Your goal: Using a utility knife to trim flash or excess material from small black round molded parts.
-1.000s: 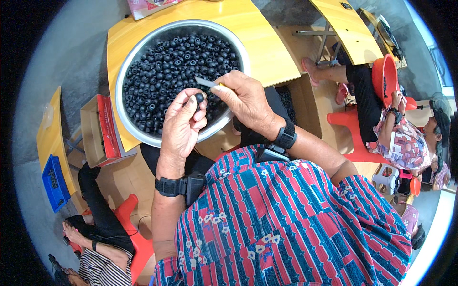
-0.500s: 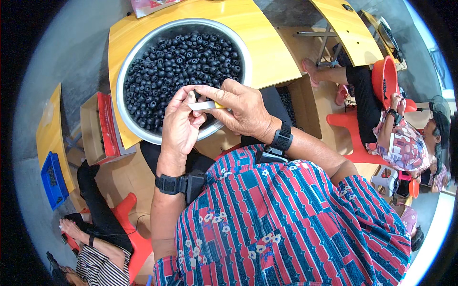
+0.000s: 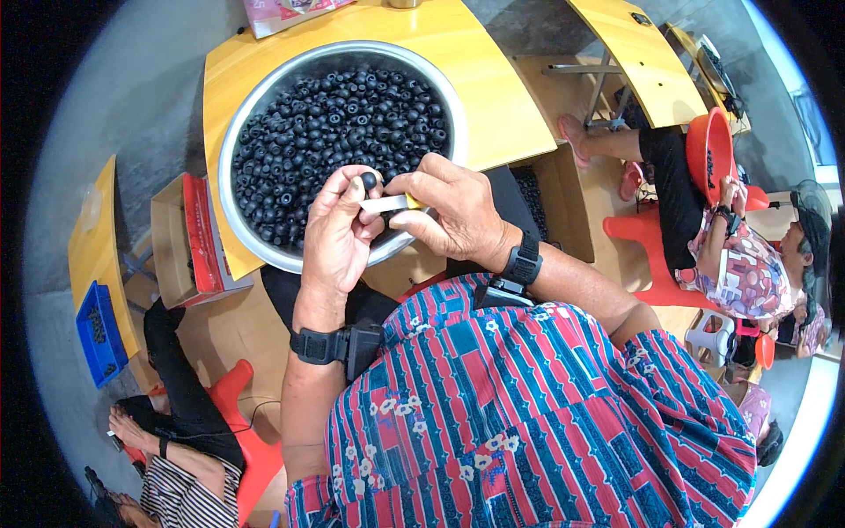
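Over the near rim of a large metal basin (image 3: 458,114), my left hand (image 3: 333,242) pinches one small round black rubber-like piece (image 3: 368,179) between thumb and fingertips. My right hand (image 3: 462,207) is closed around the yellow handle of a small knife (image 3: 384,204). Its flat pale blade points left, just below the black piece and close to my left thumb. Whether blade and piece touch, I cannot tell. Many similar black pieces (image 3: 339,114), several with a hole in one end, heap inside the basin.
A yellow table (image 3: 493,79) carries the basin. Cardboard boxes stand below it, one at the left (image 3: 167,229) and one at the right (image 3: 563,202). Another person sits at the lower left; at the right, one holds a red basin (image 3: 707,154). A blue tray (image 3: 99,334) lies far left.
My right thumb and fingers have drawn back to the right from my left fingertips, and the black piece now shows there. The knife has shifted slightly right and down.
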Motion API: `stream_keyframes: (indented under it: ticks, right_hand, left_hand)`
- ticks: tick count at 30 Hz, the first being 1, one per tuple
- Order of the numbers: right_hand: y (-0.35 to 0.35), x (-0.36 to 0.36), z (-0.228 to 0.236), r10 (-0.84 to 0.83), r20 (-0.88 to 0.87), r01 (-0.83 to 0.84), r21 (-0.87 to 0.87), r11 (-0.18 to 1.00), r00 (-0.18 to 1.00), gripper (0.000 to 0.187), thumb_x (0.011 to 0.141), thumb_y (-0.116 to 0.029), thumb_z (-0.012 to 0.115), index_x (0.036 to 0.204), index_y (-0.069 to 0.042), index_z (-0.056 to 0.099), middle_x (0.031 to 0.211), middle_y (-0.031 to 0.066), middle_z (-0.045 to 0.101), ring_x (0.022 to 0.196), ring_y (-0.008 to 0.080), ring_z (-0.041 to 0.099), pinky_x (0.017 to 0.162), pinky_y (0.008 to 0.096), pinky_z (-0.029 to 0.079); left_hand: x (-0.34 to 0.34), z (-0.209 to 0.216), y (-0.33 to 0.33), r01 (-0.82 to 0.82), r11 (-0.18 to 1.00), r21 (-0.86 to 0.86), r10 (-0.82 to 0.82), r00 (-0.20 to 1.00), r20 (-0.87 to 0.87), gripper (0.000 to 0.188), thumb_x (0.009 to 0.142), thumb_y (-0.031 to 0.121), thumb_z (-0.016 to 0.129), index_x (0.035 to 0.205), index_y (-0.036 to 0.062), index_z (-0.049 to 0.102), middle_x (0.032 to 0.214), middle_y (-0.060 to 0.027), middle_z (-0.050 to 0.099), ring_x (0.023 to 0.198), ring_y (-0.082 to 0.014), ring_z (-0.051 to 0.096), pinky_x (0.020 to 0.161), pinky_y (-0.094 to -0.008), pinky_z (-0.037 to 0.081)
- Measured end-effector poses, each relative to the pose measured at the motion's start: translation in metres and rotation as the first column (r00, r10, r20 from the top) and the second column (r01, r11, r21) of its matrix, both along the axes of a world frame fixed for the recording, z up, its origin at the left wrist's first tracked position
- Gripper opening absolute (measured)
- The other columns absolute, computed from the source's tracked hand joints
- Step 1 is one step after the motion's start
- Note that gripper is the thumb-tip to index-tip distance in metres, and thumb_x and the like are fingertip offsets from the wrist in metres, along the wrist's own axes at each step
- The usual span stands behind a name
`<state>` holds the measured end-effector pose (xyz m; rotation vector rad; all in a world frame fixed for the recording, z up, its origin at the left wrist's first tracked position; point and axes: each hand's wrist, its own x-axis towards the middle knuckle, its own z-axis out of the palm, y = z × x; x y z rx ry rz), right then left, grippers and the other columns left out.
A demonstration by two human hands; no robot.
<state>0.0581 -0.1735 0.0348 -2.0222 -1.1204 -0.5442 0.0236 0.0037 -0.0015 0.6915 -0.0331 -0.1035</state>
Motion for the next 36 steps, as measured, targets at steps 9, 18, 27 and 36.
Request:
stream_keyframes:
  ticks: [9, 18, 27, 36]
  right_hand:
    - [0.003, 0.001, 0.001, -0.127, 0.007, 0.127, -0.078, 0.989, 0.992, 0.018, 0.086, -0.027, 0.068, 0.094, -0.011, 0.069, 0.074, 0.0068, 0.054, 0.063, 0.0234, 0.057, 0.055, 0.0343, 0.048]
    - [0.004, 0.002, 0.001, -0.144, -0.016, 0.144, -0.027, 0.989, 0.989, 0.019, 0.084, -0.030, 0.070, 0.086, -0.011, 0.068, 0.069, 0.0071, 0.050, 0.059, 0.0251, 0.056, 0.051, 0.0375, 0.046]
    - [0.004, 0.004, -0.001, -0.149, -0.004, 0.149, -0.031, 0.988, 0.989, 0.020, 0.084, -0.031, 0.069, 0.085, -0.011, 0.067, 0.068, 0.0069, 0.050, 0.058, 0.0247, 0.056, 0.050, 0.0374, 0.046]
    - [0.001, 0.015, -0.003, -0.203, -0.151, 0.209, 0.025, 0.978, 0.968, 0.020, 0.085, -0.027, 0.070, 0.088, -0.008, 0.070, 0.071, 0.0099, 0.058, 0.065, 0.0290, 0.061, 0.056, 0.0383, 0.049]
  left_hand:
    - [-0.002, 0.002, 0.001, 0.069, 0.998, -0.015, -0.067, 0.995, 0.080, 0.015, 0.098, 0.012, 0.054, 0.110, 0.0030, 0.053, 0.095, -0.0018, 0.053, 0.070, -0.0048, 0.044, 0.056, -0.0162, 0.038]
    - [0.000, -0.001, 0.003, 0.119, 0.992, -0.033, -0.116, 0.989, 0.091, 0.018, 0.099, 0.014, 0.054, 0.113, 0.0035, 0.053, 0.098, -0.0031, 0.054, 0.071, -0.0053, 0.045, 0.056, -0.0166, 0.038]
    - [-0.002, 0.006, 0.000, 0.069, 0.998, -0.009, -0.068, 0.997, 0.042, 0.014, 0.098, 0.014, 0.055, 0.109, 0.0049, 0.056, 0.086, -0.0008, 0.053, 0.069, -0.0050, 0.045, 0.054, -0.0168, 0.036]
    - [-0.003, 0.003, 0.001, 0.093, 0.996, -0.016, -0.092, 0.995, 0.045, 0.015, 0.099, 0.016, 0.054, 0.109, 0.0043, 0.055, 0.088, -0.0025, 0.053, 0.068, -0.0058, 0.044, 0.055, -0.0171, 0.036]
